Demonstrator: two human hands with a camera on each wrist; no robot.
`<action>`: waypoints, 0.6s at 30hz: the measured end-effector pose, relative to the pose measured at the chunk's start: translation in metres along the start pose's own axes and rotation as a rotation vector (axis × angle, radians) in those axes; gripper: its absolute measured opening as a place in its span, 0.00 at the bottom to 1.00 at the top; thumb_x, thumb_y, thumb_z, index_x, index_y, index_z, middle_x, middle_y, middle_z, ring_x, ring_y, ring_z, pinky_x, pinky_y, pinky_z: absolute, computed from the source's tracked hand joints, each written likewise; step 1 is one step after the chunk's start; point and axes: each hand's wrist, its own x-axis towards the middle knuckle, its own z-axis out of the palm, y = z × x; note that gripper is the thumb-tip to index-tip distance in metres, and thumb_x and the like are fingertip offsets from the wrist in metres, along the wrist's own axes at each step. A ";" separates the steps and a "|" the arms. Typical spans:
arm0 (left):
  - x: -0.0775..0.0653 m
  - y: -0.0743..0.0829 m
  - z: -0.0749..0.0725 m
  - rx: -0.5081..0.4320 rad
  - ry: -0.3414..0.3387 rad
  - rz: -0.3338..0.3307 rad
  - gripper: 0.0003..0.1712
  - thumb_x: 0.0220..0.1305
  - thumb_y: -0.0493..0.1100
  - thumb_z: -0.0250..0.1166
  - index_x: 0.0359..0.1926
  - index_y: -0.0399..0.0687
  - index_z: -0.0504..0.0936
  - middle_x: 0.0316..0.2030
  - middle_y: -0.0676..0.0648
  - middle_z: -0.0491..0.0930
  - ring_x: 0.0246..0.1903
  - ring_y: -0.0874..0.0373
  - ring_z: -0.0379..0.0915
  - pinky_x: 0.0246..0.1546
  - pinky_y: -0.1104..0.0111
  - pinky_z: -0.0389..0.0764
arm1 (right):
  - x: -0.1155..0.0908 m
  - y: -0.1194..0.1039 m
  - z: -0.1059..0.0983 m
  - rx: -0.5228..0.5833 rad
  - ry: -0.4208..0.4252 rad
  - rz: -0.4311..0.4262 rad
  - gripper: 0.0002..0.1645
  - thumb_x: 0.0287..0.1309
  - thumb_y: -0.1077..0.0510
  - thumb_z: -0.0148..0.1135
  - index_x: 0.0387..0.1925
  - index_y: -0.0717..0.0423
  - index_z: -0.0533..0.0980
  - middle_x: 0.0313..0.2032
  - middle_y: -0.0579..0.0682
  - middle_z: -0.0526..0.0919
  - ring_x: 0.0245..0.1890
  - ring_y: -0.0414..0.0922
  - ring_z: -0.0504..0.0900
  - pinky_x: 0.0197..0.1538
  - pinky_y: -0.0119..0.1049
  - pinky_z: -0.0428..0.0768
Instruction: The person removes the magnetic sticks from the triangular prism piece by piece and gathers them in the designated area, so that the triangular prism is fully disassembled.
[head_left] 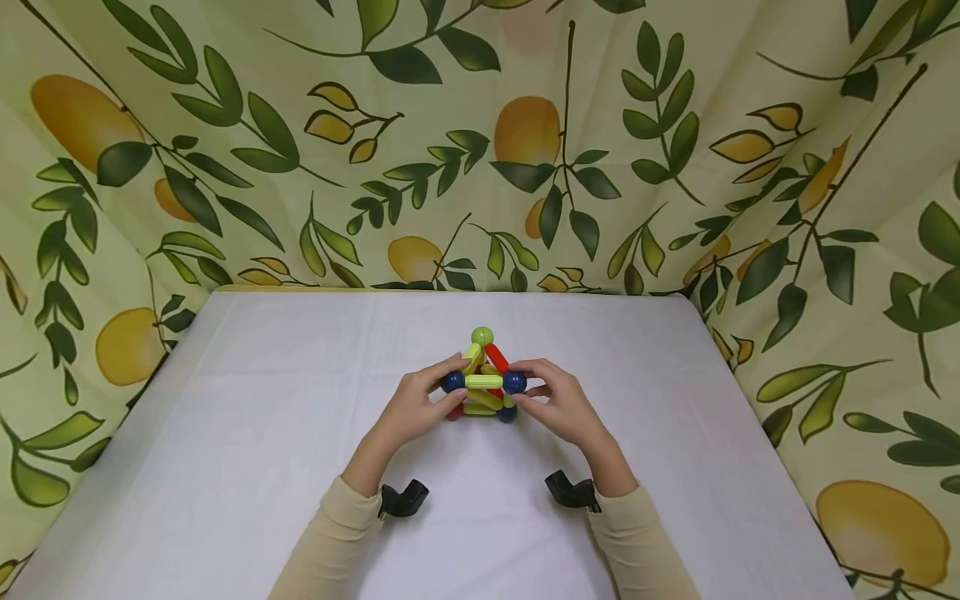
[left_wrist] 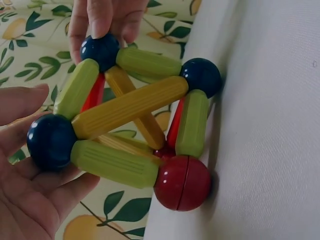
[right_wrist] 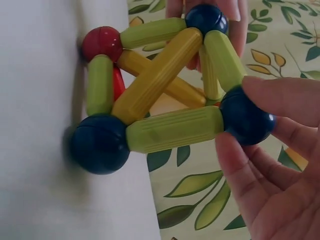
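A structure of coloured rods and balls (head_left: 483, 382), like a magnetic building toy, stands on the white table in front of me. Its front face has a square of light green rods (right_wrist: 175, 130) crossed by a yellow diagonal rod (left_wrist: 132, 106). My left hand (head_left: 412, 407) holds the upper left blue ball (left_wrist: 51, 141) between thumb and fingers. At the upper right corner, the right hand (head_left: 562, 404) pinches another blue ball (right_wrist: 247, 116). Below are a red ball (left_wrist: 182, 183) and a third blue ball (right_wrist: 100, 144), both low at the tabletop. A green ball (head_left: 482, 336) tops the back, beside a red rod (head_left: 497, 357).
The white-covered table (head_left: 262, 400) extends around the structure. Behind and beside it hangs a curtain (head_left: 465, 150) printed with leaves and orange fruit. Black wrist mounts (head_left: 405, 498) sit at both sleeve cuffs, over the near part of the table.
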 end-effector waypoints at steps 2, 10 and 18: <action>0.002 -0.002 0.002 -0.025 0.007 -0.002 0.24 0.60 0.40 0.66 0.57 0.39 0.76 0.63 0.37 0.69 0.61 0.45 0.68 0.53 0.57 0.75 | 0.002 -0.002 0.000 -0.020 -0.015 0.026 0.23 0.51 0.63 0.69 0.51 0.54 0.75 0.48 0.51 0.79 0.48 0.46 0.78 0.43 0.32 0.82; 0.005 -0.011 0.013 -0.052 0.033 -0.020 0.20 0.57 0.43 0.68 0.50 0.39 0.81 0.62 0.39 0.71 0.59 0.46 0.70 0.51 0.61 0.77 | 0.007 -0.008 0.002 -0.034 -0.079 0.074 0.20 0.50 0.63 0.69 0.47 0.52 0.76 0.44 0.51 0.77 0.45 0.47 0.77 0.43 0.37 0.82; 0.007 -0.012 0.015 -0.017 0.070 -0.005 0.15 0.56 0.41 0.69 0.45 0.43 0.83 0.60 0.39 0.74 0.58 0.46 0.73 0.50 0.62 0.78 | 0.011 -0.004 0.004 0.019 -0.037 0.070 0.19 0.48 0.64 0.69 0.45 0.55 0.78 0.43 0.51 0.77 0.43 0.46 0.78 0.43 0.34 0.82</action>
